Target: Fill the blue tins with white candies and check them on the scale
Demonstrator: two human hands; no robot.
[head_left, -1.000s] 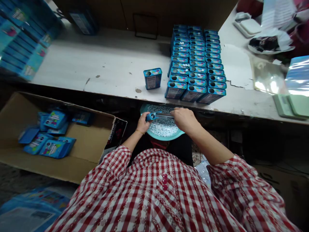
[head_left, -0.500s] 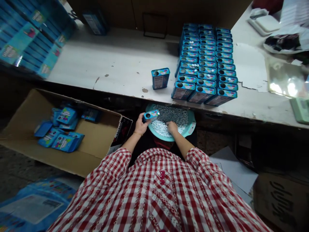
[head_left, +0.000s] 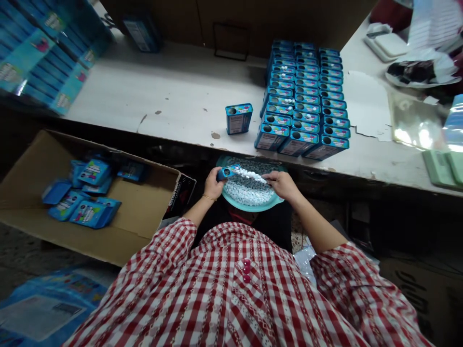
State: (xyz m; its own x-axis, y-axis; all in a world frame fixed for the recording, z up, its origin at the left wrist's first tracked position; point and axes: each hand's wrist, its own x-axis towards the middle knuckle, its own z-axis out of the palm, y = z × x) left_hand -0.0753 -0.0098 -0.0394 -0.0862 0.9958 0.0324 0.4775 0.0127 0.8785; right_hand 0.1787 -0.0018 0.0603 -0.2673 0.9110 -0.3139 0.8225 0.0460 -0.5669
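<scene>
My left hand (head_left: 212, 185) grips a small blue box (head_left: 227, 172) with a round hole in its top, held over a teal bowl (head_left: 253, 205) of white pellets in my lap. My right hand (head_left: 284, 184) is closed on a narrow scoop (head_left: 253, 176) heaped with white pellets, its tip reaching the box. On the worn white table (head_left: 173, 101) stands one lone blue box (head_left: 238, 118), and beside it several rows of the same boxes (head_left: 304, 96), some showing pellets in their holes.
A cardboard carton (head_left: 83, 197) with flat blue packs lies on the floor at my left. Stacked blue packs (head_left: 39, 46) sit at the table's far left. Plastic bags (head_left: 419, 72), a white tray (head_left: 387, 46) and green items (head_left: 443, 166) lie at the right.
My right hand has lifted out of the bowl with the scoop full of pellets and brought it to the box in my left hand.
</scene>
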